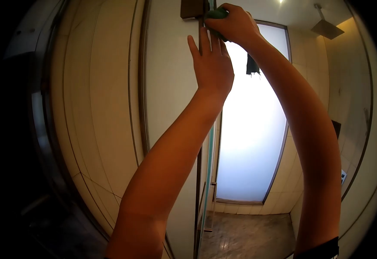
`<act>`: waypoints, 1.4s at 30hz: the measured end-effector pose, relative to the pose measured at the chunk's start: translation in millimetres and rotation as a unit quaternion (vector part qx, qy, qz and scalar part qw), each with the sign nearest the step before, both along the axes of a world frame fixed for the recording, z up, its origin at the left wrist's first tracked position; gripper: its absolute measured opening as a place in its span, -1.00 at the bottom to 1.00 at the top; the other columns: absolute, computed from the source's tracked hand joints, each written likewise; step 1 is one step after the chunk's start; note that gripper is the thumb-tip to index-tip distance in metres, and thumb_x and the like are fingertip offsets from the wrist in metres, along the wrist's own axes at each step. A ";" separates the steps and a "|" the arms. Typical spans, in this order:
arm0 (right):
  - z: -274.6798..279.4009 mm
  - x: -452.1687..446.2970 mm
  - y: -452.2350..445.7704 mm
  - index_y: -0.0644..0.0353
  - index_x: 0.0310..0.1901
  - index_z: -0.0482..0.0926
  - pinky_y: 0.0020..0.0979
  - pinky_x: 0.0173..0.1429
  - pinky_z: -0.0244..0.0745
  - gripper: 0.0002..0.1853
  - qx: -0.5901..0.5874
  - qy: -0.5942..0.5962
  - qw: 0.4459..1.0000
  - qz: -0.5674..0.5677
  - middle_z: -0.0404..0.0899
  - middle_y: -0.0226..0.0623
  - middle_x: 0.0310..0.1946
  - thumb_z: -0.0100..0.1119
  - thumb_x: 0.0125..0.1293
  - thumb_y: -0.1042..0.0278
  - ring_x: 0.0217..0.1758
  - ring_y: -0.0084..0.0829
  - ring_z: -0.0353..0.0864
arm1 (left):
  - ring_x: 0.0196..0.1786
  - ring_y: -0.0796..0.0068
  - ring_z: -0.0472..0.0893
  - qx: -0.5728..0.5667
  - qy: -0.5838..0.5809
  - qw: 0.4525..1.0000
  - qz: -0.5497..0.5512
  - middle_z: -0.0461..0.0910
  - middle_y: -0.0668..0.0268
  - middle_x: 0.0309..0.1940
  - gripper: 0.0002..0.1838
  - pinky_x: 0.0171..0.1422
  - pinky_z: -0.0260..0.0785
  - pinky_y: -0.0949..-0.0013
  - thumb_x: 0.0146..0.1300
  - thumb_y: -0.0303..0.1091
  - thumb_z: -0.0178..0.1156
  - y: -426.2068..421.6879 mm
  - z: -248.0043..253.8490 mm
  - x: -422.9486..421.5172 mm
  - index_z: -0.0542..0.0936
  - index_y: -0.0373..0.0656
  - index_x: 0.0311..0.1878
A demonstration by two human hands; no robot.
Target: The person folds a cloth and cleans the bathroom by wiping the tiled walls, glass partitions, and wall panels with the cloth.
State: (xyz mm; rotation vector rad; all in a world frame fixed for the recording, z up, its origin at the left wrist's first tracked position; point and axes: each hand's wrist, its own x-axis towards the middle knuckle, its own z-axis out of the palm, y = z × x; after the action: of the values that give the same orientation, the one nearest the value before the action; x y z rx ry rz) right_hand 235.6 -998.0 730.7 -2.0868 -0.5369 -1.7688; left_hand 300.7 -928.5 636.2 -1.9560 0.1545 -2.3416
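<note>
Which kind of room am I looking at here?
Most likely a bathroom, at its shower area: a square overhead shower head hangs at upper right, a glass door with a bar handle stands edge-on, and a tiled wall lies beyond.

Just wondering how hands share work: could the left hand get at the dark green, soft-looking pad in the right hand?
Probably yes: the left hand, fingers outstretched, is just below the dark green pad with nothing obvious between, though the right hand covers part of it.
</note>
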 end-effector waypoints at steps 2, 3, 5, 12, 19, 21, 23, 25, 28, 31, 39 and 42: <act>10.0 10.7 6.2 0.08 -0.17 0.63 -0.31 -0.10 0.53 -0.55 -0.005 0.016 1.000 -0.024 0.69 -0.33 -0.34 0.25 -0.07 -0.02 -0.18 -0.34 0.69 | 0.52 0.09 -0.05 -0.006 -0.008 1.000 -0.020 0.24 0.17 0.36 -0.36 0.48 -0.33 -0.24 0.13 -0.30 0.12 1.1 -2.0 2.2 0.34 -0.32 0.32; 12.0 13.2 8.5 0.08 -0.16 0.63 -0.30 -0.10 0.54 -0.55 -0.011 -0.004 0.998 -0.068 0.69 -0.32 -0.34 0.25 -0.07 -0.01 -0.17 -0.34 0.68 | 0.50 0.09 0.00 0.000 -0.011 1.000 -0.028 0.25 0.15 0.34 -0.34 0.47 -0.31 -0.26 0.10 -0.32 0.15 2.0 -3.9 0.4 0.35 -0.32 0.31; 14.0 16.4 6.9 0.07 -0.15 0.63 -0.29 -0.10 0.54 -0.54 -0.013 -0.023 0.993 -0.115 0.69 -0.31 -0.33 0.26 -0.07 -0.01 -0.16 -0.33 0.68 | 0.48 0.08 0.02 0.006 -0.013 0.999 -0.047 0.26 0.14 0.32 -0.34 0.46 -0.29 -0.26 0.08 -0.33 0.19 3.9 -10.7 -2.4 0.36 -0.32 0.30; -4.5 -15.6 31.3 0.54 0.20 0.29 -0.17 0.14 0.45 -0.35 0.025 0.082 0.988 -0.132 0.52 0.18 0.01 0.05 0.26 0.11 0.08 -0.06 0.54 | 0.43 0.03 0.06 0.025 -0.002 0.997 -0.071 0.25 0.07 0.29 -0.35 0.45 -0.25 -0.28 0.05 -0.32 0.32 20.2 -44.3 -7.0 0.41 -0.28 0.25; 25.4 3.9 11.5 0.37 -0.17 0.66 -0.21 -0.11 0.51 -0.57 -0.053 0.148 0.979 -0.128 0.64 0.09 -0.27 0.07 0.22 0.11 -0.24 -0.14 0.65 | 0.44 0.01 0.05 0.036 0.023 0.994 -0.098 0.16 0.08 0.34 -0.40 0.45 -0.23 -0.26 0.11 -0.25 0.32 24.6 -74.6 -9.0 0.43 -0.27 0.22; 21.6 1.9 9.2 0.37 -0.19 0.67 -0.21 -0.12 0.51 -0.58 -0.019 0.181 0.978 -0.098 0.64 0.10 -0.28 0.06 0.21 0.11 -0.24 -0.14 0.65 | 0.44 0.01 0.04 0.036 -0.003 0.991 -0.128 0.17 0.07 0.31 -0.43 0.46 -0.20 -0.25 0.08 -0.27 0.36 24.7 -79.6 -8.3 0.45 -0.26 0.15; 17.7 -0.1 10.1 0.37 -0.20 0.68 -0.22 -0.12 0.51 -0.58 0.014 0.212 0.975 -0.068 0.64 0.11 -0.29 0.05 0.21 0.12 -0.25 -0.13 0.65 | 0.44 0.01 0.04 0.026 -0.005 0.986 -0.162 0.18 0.07 0.28 -0.47 0.45 -0.19 -0.25 0.07 -0.28 0.37 25.7 -81.7 -9.6 0.46 -0.24 0.09; 17.8 9.2 4.8 0.38 -0.12 0.59 -0.19 -0.10 0.51 -0.60 -0.040 0.210 0.973 -0.089 0.59 0.09 -0.22 0.09 0.21 0.16 -0.20 -0.08 0.64 | 0.43 0.00 0.04 0.018 -0.009 0.981 -0.195 0.19 0.07 0.26 -0.51 0.45 -0.18 -0.25 0.05 -0.29 0.39 25.8 -82.0 -11.4 0.47 -0.22 0.04; 4.9 24.3 -2.4 0.28 -0.23 0.63 -0.38 -0.31 0.58 -0.55 0.018 0.215 0.976 0.040 0.65 -0.11 -0.45 0.15 0.06 0.00 -0.43 -0.36 0.70 | 0.42 -0.01 0.05 0.002 -0.024 0.976 -0.218 0.21 0.06 0.24 -0.52 0.45 -0.18 -0.26 0.02 -0.31 0.41 24.1 -83.9 -13.3 0.45 -0.19 -0.01; -3.7 23.2 -1.4 0.32 -0.33 0.64 -0.45 -0.38 0.57 -0.57 0.011 0.195 0.979 0.056 0.63 -0.12 -0.53 0.05 0.13 0.03 -0.55 -0.42 0.66 | 0.41 -0.03 0.06 -0.003 -0.011 0.975 -0.222 0.21 0.05 0.23 -0.46 0.44 -0.18 -0.28 0.01 -0.31 0.43 26.3 -89.0 -14.0 0.41 -0.18 0.04; -24.7 7.1 -2.1 0.33 -0.19 0.60 -0.48 -0.44 0.56 -0.51 -0.026 0.203 0.979 -0.015 0.62 -0.10 -0.49 0.10 0.24 -0.05 -0.54 -0.42 0.64 | 0.46 -0.10 -0.03 -0.016 0.012 0.966 -0.256 0.09 0.00 0.34 -0.25 0.45 -0.27 -0.31 0.01 -0.31 0.42 26.8 -110.8 -14.9 0.27 -0.21 0.25; -33.9 10.1 -4.4 0.38 -0.24 0.60 -0.47 -0.49 0.54 -0.43 -0.035 0.172 0.984 -0.012 0.60 -0.10 -0.58 -0.02 0.24 -0.12 -0.65 -0.39 0.61 | 0.48 -0.11 -0.08 -0.026 0.058 0.962 -0.266 0.01 -0.03 0.39 -0.15 0.47 -0.33 -0.30 0.05 -0.28 0.39 27.8 -123.5 -17.1 0.15 -0.24 0.36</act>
State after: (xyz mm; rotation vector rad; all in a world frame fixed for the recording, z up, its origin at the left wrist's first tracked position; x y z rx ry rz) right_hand 245.7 -1002.4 696.8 -2.3873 -0.4817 -1.3708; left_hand 283.5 -900.7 512.8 -2.3088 0.7176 -2.5417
